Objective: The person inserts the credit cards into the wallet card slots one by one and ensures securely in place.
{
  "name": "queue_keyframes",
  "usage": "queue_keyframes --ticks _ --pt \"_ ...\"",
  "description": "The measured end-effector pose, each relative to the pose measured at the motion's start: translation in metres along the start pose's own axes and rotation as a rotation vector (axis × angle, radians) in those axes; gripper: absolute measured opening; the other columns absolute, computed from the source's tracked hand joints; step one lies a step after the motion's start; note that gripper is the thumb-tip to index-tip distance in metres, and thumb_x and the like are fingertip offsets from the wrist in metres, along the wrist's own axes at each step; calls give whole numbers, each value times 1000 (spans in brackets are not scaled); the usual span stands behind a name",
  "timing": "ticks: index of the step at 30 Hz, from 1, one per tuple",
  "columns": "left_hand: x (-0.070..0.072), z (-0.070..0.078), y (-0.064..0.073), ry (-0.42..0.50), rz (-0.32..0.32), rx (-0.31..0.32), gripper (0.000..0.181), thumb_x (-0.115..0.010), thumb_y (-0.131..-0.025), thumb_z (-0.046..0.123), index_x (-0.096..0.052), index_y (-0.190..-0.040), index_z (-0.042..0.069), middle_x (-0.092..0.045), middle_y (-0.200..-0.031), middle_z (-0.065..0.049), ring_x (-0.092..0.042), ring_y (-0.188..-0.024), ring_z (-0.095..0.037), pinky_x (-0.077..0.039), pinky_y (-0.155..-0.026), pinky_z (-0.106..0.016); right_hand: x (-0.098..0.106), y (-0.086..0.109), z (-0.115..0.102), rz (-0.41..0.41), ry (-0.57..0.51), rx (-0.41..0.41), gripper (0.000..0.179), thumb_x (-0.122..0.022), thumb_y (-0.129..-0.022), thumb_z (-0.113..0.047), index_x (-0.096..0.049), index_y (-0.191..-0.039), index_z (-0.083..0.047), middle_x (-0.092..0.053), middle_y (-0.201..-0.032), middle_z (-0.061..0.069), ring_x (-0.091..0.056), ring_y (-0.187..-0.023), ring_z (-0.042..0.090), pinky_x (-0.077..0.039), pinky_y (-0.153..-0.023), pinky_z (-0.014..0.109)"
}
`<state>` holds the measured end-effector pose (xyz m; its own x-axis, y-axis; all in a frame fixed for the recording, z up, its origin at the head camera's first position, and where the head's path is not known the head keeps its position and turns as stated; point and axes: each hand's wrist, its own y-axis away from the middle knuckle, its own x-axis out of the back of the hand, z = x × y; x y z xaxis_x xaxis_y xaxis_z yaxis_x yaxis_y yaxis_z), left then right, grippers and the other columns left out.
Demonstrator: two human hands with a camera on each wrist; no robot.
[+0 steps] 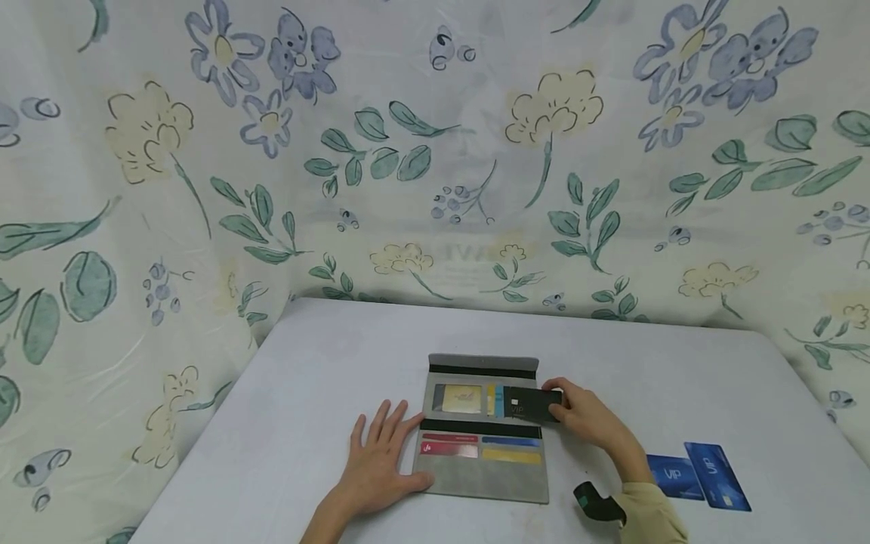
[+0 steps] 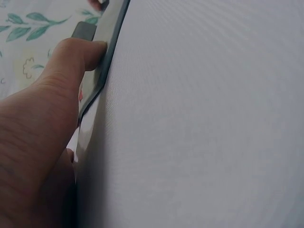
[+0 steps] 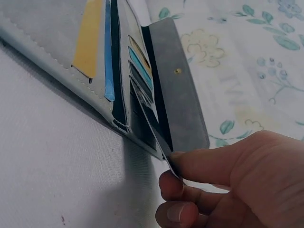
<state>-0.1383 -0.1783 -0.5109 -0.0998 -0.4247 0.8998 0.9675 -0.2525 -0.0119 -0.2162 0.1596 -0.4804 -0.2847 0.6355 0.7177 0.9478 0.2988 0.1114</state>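
Observation:
A grey wallet [image 1: 489, 483] lies unfolded on the white table, with red, blue and yellow cards in its lower slots. My right hand [image 1: 591, 415] pinches a black VIP card [image 1: 530, 404] by its right end between thumb and fingers. In the right wrist view, the far end of this card is at the slots beside a dark card and a light-blue one [image 3: 141, 69]. My left hand [image 1: 384, 465] lies spread at the wallet's left side. Its thumb rests on the wallet's lower left edge, and a fingertip reaches the edge higher up.
Two blue VIP cards [image 1: 718, 477] lie partly overlapping on the table [image 1: 353, 340], right of the right forearm. A dark strap [image 1: 598, 505] is at the right wrist. Flower-patterned sheeting [image 1: 408, 227] hangs behind the table and at its left.

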Motion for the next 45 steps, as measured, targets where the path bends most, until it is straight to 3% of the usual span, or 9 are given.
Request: queue_keyframes --ticks 3,6,9,13,17,23,28,36,45 --pt "-1 -1 0 -1 5 -2 88 -69 -76 62 -43 -147 16 -30 -159 -13 -14 -149 -39 0 -114 -66 -1 -1 0 -3 18 20 32 -55 -94 0 -56 -125 -1 -55 -80 6 -50 -71 18 -42 -63 33" --pt "-1 -1 0 -2 7 -5 88 -69 -76 62 -43 -147 16 -30 -159 -13 -14 -149 -39 0 -114 -66 -5 -2 -1 23 45 57 32 -54 -94 2 -56 -126 0 -65 -101 15 -61 -90 26 -52 -78 43" --pt "-1 -1 0 -7 8 -8 88 -69 -76 62 -43 -147 16 -30 -159 -13 -14 -149 -39 0 -114 -66 -8 -3 -3 57 67 81 32 -54 -94 3 -56 -127 2 -64 -122 22 -62 -111 35 -50 -93 53" --pt "-1 -2 0 -9 8 -10 88 -69 -76 62 -43 -147 16 -30 -159 -14 -14 -149 -39 0 -114 -66 -6 -3 -5 45 51 54 35 -55 -94 2 -54 -129 3 -65 -99 15 -61 -89 26 -51 -77 42" --pt "-1 -1 0 -11 8 -9 88 -69 -76 62 -43 -147 16 -30 -159 -14 -14 -149 -39 -1 -114 -66 -2 0 -2 -11 5 20 45 -59 -92 0 -47 -134 6 -53 -82 6 -49 -72 18 -41 -66 33" --pt "-1 -1 1 -6 10 -9 89 -68 -76 63 -43 -147 16 -31 -158 -14 -14 -149 -39 -1 -114 -66 2 2 3 -85 -44 5 58 -65 -88 0 -38 -139 8 -52 -91 7 -51 -81 20 -45 -72 36" --pt "0 -1 1 -13 10 -9 89 -68 -76 63 -44 -147 16 -31 -158 -13 -14 -149 -39 -1 -114 -65 3 4 3 -97 -50 19 59 -67 -85 2 -40 -137 9 -52 -93 7 -52 -87 21 -45 -75 36" --pt "1 0 2 -15 5 -3 88 -68 -76 63 -44 -147 16 -31 -158 -14 -15 -149 -39 -1 -114 -66 4 6 5 -71 4 26 52 -66 -87 0 -46 -135 6 -51 -80 1 -48 -72 16 -39 -61 28" --pt "0 -2 2 -19 9 -7 88 -68 -76 63 -44 -147 16 -31 -158 -13 -15 -149 -39 -1 -114 -65 0 4 5 -44 9 44 50 -66 -88 0 -48 -134 5 -49 -75 -1 -46 -66 13 -38 -58 26"
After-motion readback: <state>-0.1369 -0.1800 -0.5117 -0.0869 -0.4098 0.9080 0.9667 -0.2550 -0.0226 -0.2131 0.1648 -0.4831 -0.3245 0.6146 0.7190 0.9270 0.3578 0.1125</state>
